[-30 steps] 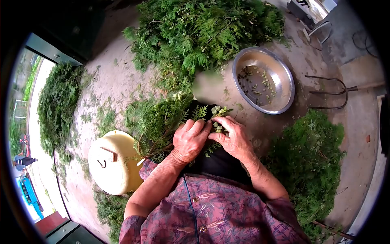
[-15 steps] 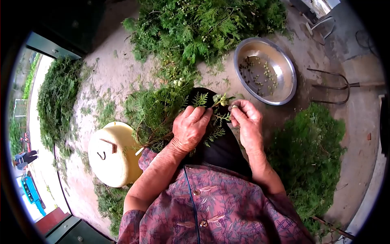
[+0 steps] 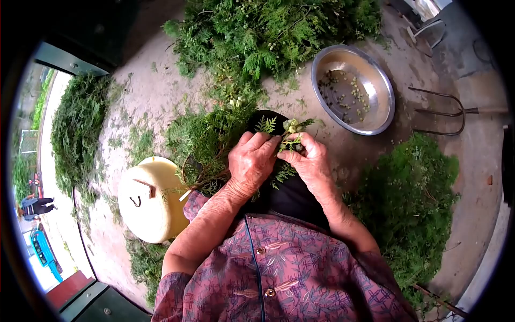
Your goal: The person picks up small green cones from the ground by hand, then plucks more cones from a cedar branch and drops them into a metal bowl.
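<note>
Over my lap, my left hand (image 3: 252, 161) is closed around a leafy cypress branch (image 3: 206, 137), whose foliage spreads out to the left. Pale green cones (image 3: 292, 126) show at the branch's tip, just beyond my left fingertips. My right hand (image 3: 310, 163) pinches with thumb and forefinger at a small sprig (image 3: 291, 145) below those cones. Its fingertips nearly meet the left ones, and part of what they grip is hidden. Beyond my right hand sits a steel basin (image 3: 383, 110) with many small green cones scattered on its bottom.
A large cypress pile (image 3: 279, 37) lies ahead, with more cut greenery at left (image 3: 80, 129) and right (image 3: 413, 209). A pale yellow bucket (image 3: 150, 201) stands by my left side. A pitchfork (image 3: 461, 111) lies at right. A person (image 3: 36, 206) is outside, far left.
My right hand has moved left, from beside the cones to the sprig next to my left fingers. My left hand keeps its hold on the branch.
</note>
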The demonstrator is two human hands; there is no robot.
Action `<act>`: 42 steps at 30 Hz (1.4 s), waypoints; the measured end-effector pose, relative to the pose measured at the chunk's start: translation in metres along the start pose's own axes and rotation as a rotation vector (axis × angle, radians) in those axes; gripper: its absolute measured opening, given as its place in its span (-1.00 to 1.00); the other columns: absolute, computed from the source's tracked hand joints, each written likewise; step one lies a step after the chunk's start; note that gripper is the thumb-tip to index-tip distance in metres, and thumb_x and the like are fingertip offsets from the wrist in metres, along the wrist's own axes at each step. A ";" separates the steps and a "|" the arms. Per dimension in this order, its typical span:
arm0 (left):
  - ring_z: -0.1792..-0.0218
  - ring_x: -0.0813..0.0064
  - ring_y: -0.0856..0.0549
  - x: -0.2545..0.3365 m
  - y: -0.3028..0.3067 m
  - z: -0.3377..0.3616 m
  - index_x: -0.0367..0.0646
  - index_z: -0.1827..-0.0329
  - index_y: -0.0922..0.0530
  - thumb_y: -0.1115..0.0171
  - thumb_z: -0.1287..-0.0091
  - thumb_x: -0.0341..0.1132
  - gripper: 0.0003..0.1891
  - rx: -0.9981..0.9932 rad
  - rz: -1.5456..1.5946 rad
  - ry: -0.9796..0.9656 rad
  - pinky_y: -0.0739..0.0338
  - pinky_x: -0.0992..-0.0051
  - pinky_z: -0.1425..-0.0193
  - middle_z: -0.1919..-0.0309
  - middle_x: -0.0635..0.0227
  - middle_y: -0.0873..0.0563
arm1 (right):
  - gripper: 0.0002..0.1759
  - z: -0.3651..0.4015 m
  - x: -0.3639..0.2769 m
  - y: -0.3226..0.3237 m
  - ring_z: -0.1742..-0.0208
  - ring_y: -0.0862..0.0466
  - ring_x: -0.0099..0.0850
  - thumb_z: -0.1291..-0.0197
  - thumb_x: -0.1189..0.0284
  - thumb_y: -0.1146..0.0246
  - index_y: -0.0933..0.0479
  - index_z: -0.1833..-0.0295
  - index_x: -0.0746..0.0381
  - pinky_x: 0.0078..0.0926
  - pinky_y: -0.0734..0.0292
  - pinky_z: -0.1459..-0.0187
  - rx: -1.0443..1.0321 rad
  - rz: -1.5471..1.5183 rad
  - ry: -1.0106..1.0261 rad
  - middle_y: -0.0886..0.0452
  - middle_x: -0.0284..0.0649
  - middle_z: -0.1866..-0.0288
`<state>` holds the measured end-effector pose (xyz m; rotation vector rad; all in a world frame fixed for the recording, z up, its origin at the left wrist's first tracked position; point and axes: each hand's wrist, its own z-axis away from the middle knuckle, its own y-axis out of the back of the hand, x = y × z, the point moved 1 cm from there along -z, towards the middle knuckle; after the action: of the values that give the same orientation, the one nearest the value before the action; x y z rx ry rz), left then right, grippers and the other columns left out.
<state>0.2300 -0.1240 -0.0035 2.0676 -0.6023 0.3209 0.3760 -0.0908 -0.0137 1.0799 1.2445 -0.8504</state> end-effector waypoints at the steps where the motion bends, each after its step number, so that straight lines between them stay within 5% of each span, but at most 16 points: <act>1: 0.44 0.43 -0.53 0.000 0.000 0.001 -0.08 0.26 -0.63 -0.30 0.15 -0.47 -0.69 -0.009 -0.003 -0.003 -0.49 0.49 0.45 0.41 0.49 -0.58 | -0.75 -0.003 0.000 -0.003 0.50 -0.43 -0.66 0.02 0.52 -0.35 -0.49 0.21 0.32 -0.64 -0.37 0.48 0.025 0.096 0.105 -0.48 -0.35 0.50; 2: 0.44 0.42 -0.53 0.001 -0.001 0.002 -0.08 0.27 -0.63 -0.30 0.14 -0.46 -0.71 -0.001 0.003 -0.009 -0.49 0.49 0.45 0.41 0.49 -0.58 | -0.76 -0.002 0.000 -0.004 0.51 -0.44 -0.65 0.01 0.52 -0.35 -0.49 0.21 0.33 -0.62 -0.37 0.49 0.049 0.193 0.204 -0.48 -0.34 0.51; 6: 0.45 0.42 -0.53 0.000 -0.001 0.000 -0.09 0.29 -0.63 -0.31 0.09 -0.44 -0.77 0.020 0.003 0.024 -0.49 0.48 0.45 0.43 0.48 -0.58 | -0.86 0.003 -0.001 0.004 0.58 -0.44 -0.67 -0.07 0.53 -0.27 -0.50 0.24 0.32 -0.68 -0.30 0.61 -0.096 -0.212 -0.273 -0.50 -0.39 0.51; 7: 0.46 0.42 -0.53 0.000 -0.001 0.002 -0.09 0.30 -0.63 -0.32 0.07 -0.43 -0.78 0.015 -0.001 0.048 -0.48 0.48 0.46 0.43 0.48 -0.58 | -0.86 0.004 -0.006 0.012 0.60 -0.40 -0.69 -0.11 0.54 -0.25 -0.51 0.20 0.29 -0.76 -0.24 0.64 -0.128 -0.578 -0.455 -0.49 -0.42 0.49; 10: 0.45 0.38 -0.55 0.000 0.000 0.002 -0.11 0.32 -0.64 -0.34 0.07 -0.45 -0.80 -0.008 0.024 0.022 -0.50 0.47 0.43 0.41 0.43 -0.60 | -0.84 0.010 0.012 0.033 0.58 -0.43 -0.62 -0.14 0.50 -0.24 -0.50 0.15 0.26 -0.75 -0.23 0.61 -0.184 -0.808 -0.525 -0.50 -0.37 0.45; 18: 0.29 0.27 -0.54 0.016 0.008 -0.009 -0.17 0.43 -0.63 -0.36 0.05 -0.26 -0.80 -0.150 0.017 0.042 -0.48 0.36 0.23 0.33 0.34 -0.60 | -0.94 -0.030 0.054 0.093 0.32 -0.55 -0.35 -0.15 0.50 -0.20 -0.51 0.26 0.24 -0.51 -0.49 0.35 0.335 -1.135 -0.482 -0.54 -0.23 0.39; 21: 0.22 0.23 -0.53 0.020 0.005 -0.016 -0.18 0.34 -0.59 -0.34 0.05 -0.30 -0.78 -0.227 -0.026 0.090 -0.49 0.33 0.18 0.26 0.31 -0.57 | -0.81 -0.071 0.074 0.136 0.14 -0.54 -0.23 -0.29 0.56 0.04 -0.38 0.09 0.46 -0.26 -0.59 0.03 0.575 -1.075 -0.455 -0.49 -0.04 0.15; 26: 0.10 0.15 -0.51 0.023 0.004 -0.019 -0.19 0.09 -0.51 -0.27 0.01 -0.30 -0.62 -0.325 -0.079 0.244 -0.52 0.27 0.11 0.11 0.21 -0.49 | -0.75 -0.122 0.081 0.206 -0.02 -0.45 -0.12 -0.23 0.67 0.07 -0.28 -0.02 0.54 -0.13 -0.58 -0.04 0.680 -1.026 -0.320 -0.38 0.07 -0.02; 32: 0.13 0.10 -0.51 0.029 0.007 -0.015 -0.25 0.08 -0.49 -0.26 -0.03 -0.27 -0.61 -0.290 -0.101 0.270 -0.52 0.27 0.16 0.13 0.15 -0.47 | -0.78 -0.138 0.083 0.248 0.04 -0.49 -0.16 -0.25 0.63 0.02 -0.33 0.01 0.51 -0.14 -0.56 -0.06 0.866 -1.004 -0.330 -0.42 0.04 0.04; 35: 0.17 0.09 -0.53 0.029 0.009 -0.016 -0.25 0.16 -0.48 -0.25 -0.06 -0.26 -0.67 -0.333 -0.126 0.292 -0.52 0.24 0.20 0.16 0.13 -0.47 | -0.80 -0.126 0.074 0.228 0.14 -0.56 -0.17 -0.24 0.62 -0.02 -0.36 0.07 0.54 -0.18 -0.56 -0.05 0.696 -0.882 -0.300 -0.49 0.01 0.15; 37: 0.27 0.11 -0.56 0.032 0.011 -0.019 -0.21 0.29 -0.45 -0.25 -0.08 -0.21 -0.72 -0.362 -0.200 0.270 -0.52 0.23 0.34 0.20 0.14 -0.47 | -0.86 -0.107 0.051 0.191 0.29 -0.60 -0.30 -0.24 0.59 -0.04 -0.42 0.13 0.41 -0.38 -0.61 0.25 0.455 -0.737 -0.205 -0.55 -0.09 0.28; 42: 0.42 0.16 -0.60 0.032 0.017 -0.018 -0.16 0.38 -0.40 -0.27 -0.09 -0.13 -0.69 -0.429 -0.229 0.300 -0.49 0.24 0.50 0.41 0.18 -0.52 | -0.82 -0.062 0.011 0.095 0.43 -0.62 -0.44 -0.22 0.52 -0.10 -0.48 0.09 0.35 -0.57 -0.55 0.47 0.159 -0.611 -0.317 -0.59 -0.22 0.33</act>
<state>0.2477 -0.1260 0.0325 1.6144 -0.2231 0.3271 0.4483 -0.0032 -0.0087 0.6440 1.2612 -1.5428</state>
